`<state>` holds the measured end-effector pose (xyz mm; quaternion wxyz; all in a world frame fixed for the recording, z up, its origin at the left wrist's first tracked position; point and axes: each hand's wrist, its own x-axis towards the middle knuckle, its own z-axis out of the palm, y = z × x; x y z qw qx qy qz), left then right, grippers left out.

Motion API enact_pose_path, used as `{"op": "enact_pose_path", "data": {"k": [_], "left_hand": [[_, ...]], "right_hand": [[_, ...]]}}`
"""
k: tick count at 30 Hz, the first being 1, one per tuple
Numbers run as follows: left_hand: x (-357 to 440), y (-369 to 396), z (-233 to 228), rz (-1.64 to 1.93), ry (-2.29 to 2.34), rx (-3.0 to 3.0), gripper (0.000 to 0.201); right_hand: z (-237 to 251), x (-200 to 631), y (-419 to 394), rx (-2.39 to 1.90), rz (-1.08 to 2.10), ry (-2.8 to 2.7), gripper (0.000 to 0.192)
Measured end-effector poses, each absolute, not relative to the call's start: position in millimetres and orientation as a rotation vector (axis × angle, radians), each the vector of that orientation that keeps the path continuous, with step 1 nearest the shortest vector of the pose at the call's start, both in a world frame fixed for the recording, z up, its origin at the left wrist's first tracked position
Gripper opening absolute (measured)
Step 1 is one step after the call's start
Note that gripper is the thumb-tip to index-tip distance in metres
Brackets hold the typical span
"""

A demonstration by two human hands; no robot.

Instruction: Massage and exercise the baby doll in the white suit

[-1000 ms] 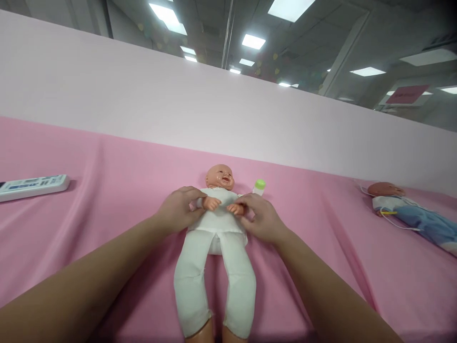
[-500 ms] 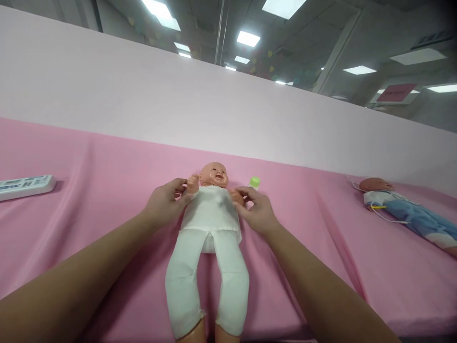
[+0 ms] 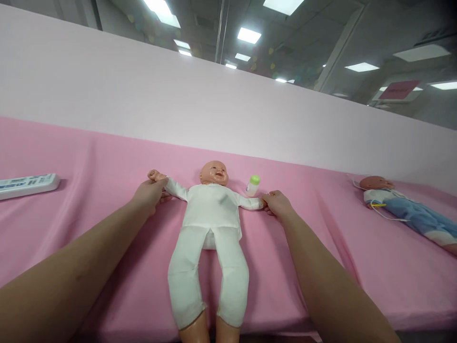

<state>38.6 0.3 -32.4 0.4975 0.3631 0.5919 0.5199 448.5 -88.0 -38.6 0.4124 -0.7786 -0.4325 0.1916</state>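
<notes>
A baby doll [image 3: 210,214] in a white suit lies on its back on the pink cloth [image 3: 89,205], head away from me. Its arms are stretched out to both sides. My left hand [image 3: 149,195] grips the doll's wrist on the left side, where the small plastic hand sticks out. My right hand [image 3: 276,204] holds the doll's other hand at the end of the right sleeve. A small bottle with a green cap [image 3: 253,185] stands just behind the right sleeve.
A white remote control [image 3: 28,185] lies at the far left on the cloth. A second doll in blue clothes [image 3: 407,212] lies at the right. A pale partition wall [image 3: 214,109] runs behind the table. The table's front edge is near the doll's feet.
The doll's hands were together on its chest; both my hands have pulled them apart, so the arms now lie spread straight out to left and right.
</notes>
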Motion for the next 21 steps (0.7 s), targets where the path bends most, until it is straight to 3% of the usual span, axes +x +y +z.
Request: {"op": "enact_pose_path", "data": {"k": [8,14,21], "left_hand": [[57,-48,-7,1.272,1.532,1.703,0.031],[79,-79,3,1.035,1.242,2.355,0.032],[76,-72,-1,0.780,1.114,2.601,0.026]], "right_hand": [[-3,391,-113,-1.577,0.175,-1.275,0.060],[4,343,-131,-1.112,0.067,-2.138,0.022],[7,333,-134,-1.060,0.026,-2.350,0.017]]}}
